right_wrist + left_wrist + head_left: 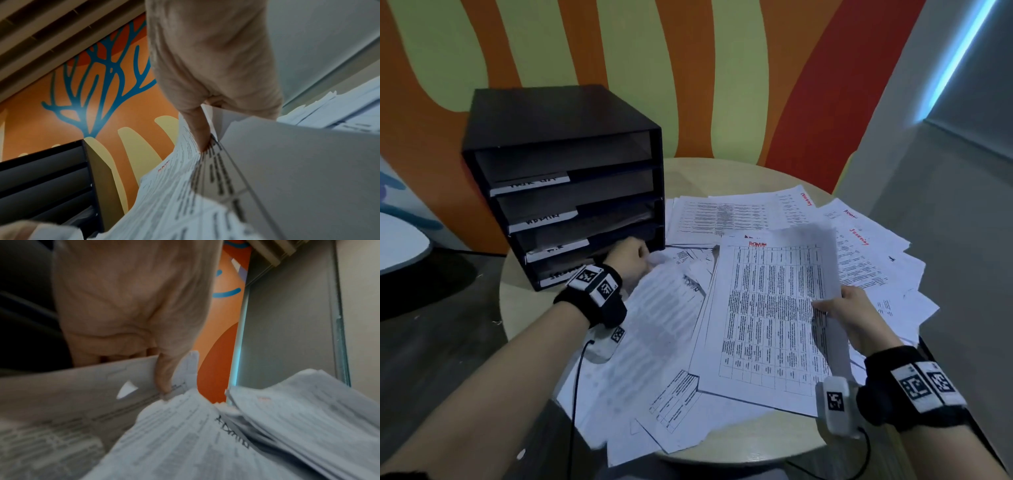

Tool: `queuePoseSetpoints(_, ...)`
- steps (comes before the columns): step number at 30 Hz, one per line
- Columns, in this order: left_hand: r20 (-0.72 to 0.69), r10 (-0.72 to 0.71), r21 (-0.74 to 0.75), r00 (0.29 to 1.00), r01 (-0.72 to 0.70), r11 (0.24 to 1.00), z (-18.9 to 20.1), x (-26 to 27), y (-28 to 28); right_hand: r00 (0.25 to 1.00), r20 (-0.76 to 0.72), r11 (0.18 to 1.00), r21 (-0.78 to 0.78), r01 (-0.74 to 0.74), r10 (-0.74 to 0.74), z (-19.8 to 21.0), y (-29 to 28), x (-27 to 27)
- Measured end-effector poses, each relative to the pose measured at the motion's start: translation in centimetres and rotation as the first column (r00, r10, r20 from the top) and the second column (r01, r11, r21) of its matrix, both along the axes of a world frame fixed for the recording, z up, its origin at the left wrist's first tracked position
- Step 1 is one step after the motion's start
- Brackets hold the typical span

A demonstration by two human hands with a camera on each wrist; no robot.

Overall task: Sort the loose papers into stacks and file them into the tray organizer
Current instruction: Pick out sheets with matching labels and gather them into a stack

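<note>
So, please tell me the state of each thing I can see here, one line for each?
Tray organizer: upright on the table, its trays open to the front.
Loose papers: spread unsorted.
Table sheet: right edge lifted.
Left hand: pinches a sheet.
Right hand: grips the table sheet.

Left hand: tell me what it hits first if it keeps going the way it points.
Probably the tray organizer: the left hand, pinching a sheet, points at its lowest slots, though depth is unclear.
</note>
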State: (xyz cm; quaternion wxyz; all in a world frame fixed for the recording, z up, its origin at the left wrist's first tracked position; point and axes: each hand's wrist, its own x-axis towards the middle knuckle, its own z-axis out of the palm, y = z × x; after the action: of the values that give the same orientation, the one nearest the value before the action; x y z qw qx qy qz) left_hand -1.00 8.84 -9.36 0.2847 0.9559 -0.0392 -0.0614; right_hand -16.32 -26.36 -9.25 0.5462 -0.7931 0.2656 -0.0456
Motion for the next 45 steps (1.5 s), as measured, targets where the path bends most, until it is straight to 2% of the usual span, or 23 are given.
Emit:
queuePoseSetpoints(1,0.092,0.023,-0.062,0.996,-0.017,0.998,0.9,-0.2,0.0,1.000,-0.001,1.000,0.000,-0.002,0.002,0.0,0.0,-0.1)
queuePoseSetpoints(3,0.289,0.054,-0.090,0.956,-0.029,0.996,3.9,-0.7,0.0,1.000,0.000,1.000,0.011,-0.004,0.004,-0.1,-0.2,-0.2)
queuePoseSetpoints(6,0.546,0.057,-0.086,0.836,-0.012,0.996,9.2,-1.1,0.4,1.000,-0.005,1.000,0.023,0.007,-0.007,-0.2,-0.2,-0.1)
queuePoseSetpoints(9,0.707,0.059,-0.177,0.705,0.096,0.980,13.6,-1.7,1.2,1.000,-0.008,1.000,0.012,0.019,-0.019,-0.3,-0.2,0.0)
queuePoseSetpoints(12,0.780,0.169,-0.333,0.602,0.171,0.927,17.0,-2.9,1.1,1.000,-0.004,1.000,0.003,0.014,-0.014,-0.2,0.1,0.2)
queuePoseSetpoints(14,0.757,0.215,-0.463,0.617,0.272,0.844,18.1,-3.7,0.6,1.000,0.010,1.000,0.009,0.015,-0.015,0.0,0.3,0.4)
queuePoseSetpoints(16,0.705,0.189,-0.551,0.684,0.360,0.753,18.2,-4.4,0.0,0.999,0.033,1.000,0.018,0.009,-0.010,0.3,0.5,0.5)
queuePoseSetpoints(19,0.590,0.157,-0.633,0.792,0.334,0.698,16.9,-4.2,-1.0,0.997,0.077,0.998,0.056,-0.001,-0.004,1.0,1.1,0.7)
queuePoseSetpoints(20,0.526,0.161,-0.655,0.835,0.278,0.702,16.0,-3.9,-1.3,0.996,0.092,0.997,0.075,-0.009,0.002,1.3,1.3,0.7)
queuePoseSetpoints(23,0.349,0.141,-0.612,0.926,0.111,0.783,12.1,-2.3,-2.9,0.986,0.159,0.982,0.177,-0.068,0.039,2.5,2.1,0.4)
queuePoseSetpoints(25,0.230,0.101,-0.602,0.968,0.060,0.796,8.8,-1.1,-4.0,0.977,0.203,0.967,0.227,-0.115,0.068,3.4,2.8,0.1)
queuePoseSetpoints(28,0.101,0.063,-0.646,0.993,0.018,0.763,4.8,-0.2,-5.7,0.966,0.228,0.954,0.240,-0.179,0.124,4.8,4.2,-0.2)
queuePoseSetpoints(31,0.034,0.117,-0.672,0.993,-0.064,0.738,2.8,0.1,-6.7,0.975,0.208,0.968,0.216,-0.128,0.083,5.2,5.2,0.1)
queuePoseSetpoints(33,0.009,0.138,-0.718,0.990,-0.090,0.690,2.2,0.0,-7.4,0.966,0.253,0.969,0.219,-0.118,0.060,5.2,5.9,0.2)
queuePoseSetpoints(35,0.028,0.107,-0.760,0.994,-0.049,0.648,2.7,-0.7,-8.1,0.940,0.323,0.979,0.126,-0.160,0.112,5.4,6.5,0.2)
queuePoseSetpoints(37,0.132,0.077,-0.758,0.988,0.051,0.651,4.3,-1.5,-8.4,0.915,0.379,0.986,0.033,-0.162,0.137,6.2,7.0,0.3)
queuePoseSetpoints(39,0.258,0.095,-0.763,0.961,0.142,0.631,7.2,-2.7,-8.3,0.860,0.494,0.992,-0.045,-0.122,0.128,7.9,7.3,0.6)
queuePoseSetpoints(42,0.496,0.140,-0.755,0.857,0.346,0.556,11.8,-4.3,-7.7,0.670,0.730,0.989,-0.141,-0.046,0.135,11.1,7.9,0.6)
queuePoseSetpoints(44,0.590,0.178,-0.743,0.788,0.444,0.500,14.1,-4.9,-7.3,0.546,0.824,0.987,-0.149,-0.052,0.153,12.7,8.5,0.3)
queuePoseSetpoints(45,0.611,0.191,-0.738,0.768,0.466,0.488,14.9,-5.2,-7.1,0.515,0.845,0.989,-0.134,-0.057,0.144,13.2,8.8,0.1)
